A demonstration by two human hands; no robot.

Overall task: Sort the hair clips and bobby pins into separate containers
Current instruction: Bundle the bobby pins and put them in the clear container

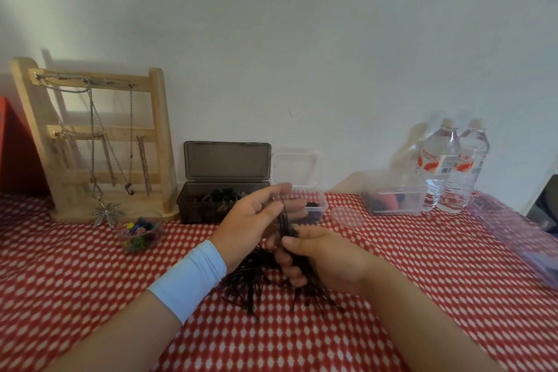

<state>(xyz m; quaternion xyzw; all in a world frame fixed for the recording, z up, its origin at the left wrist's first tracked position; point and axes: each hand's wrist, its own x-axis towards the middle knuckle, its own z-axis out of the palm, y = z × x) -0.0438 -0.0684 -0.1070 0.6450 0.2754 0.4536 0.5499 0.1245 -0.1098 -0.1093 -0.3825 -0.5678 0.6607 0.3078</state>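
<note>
A pile of black bobby pins (247, 284) lies on the red-and-white cloth under my hands. My right hand (320, 257) grips a bunch of bobby pins (285, 226) that stands upright from its fist. My left hand (256, 217), with a pale blue wristband, pinches the top of that bunch with fingers nearly straight. Behind my hands stands a dark box (196, 205) with its lid open and dark hair clips inside. A small clear box (320, 205) with its lid up sits right of it, holding a few dark items.
A wooden jewellery stand (157, 130) with chains stands at the back left. A small clear cup of coloured clips (137, 234) sits before it. A round clear lid (347, 216), another clear box (395, 199), two water bottles (453, 166) and clear bags (519, 235) occupy the right.
</note>
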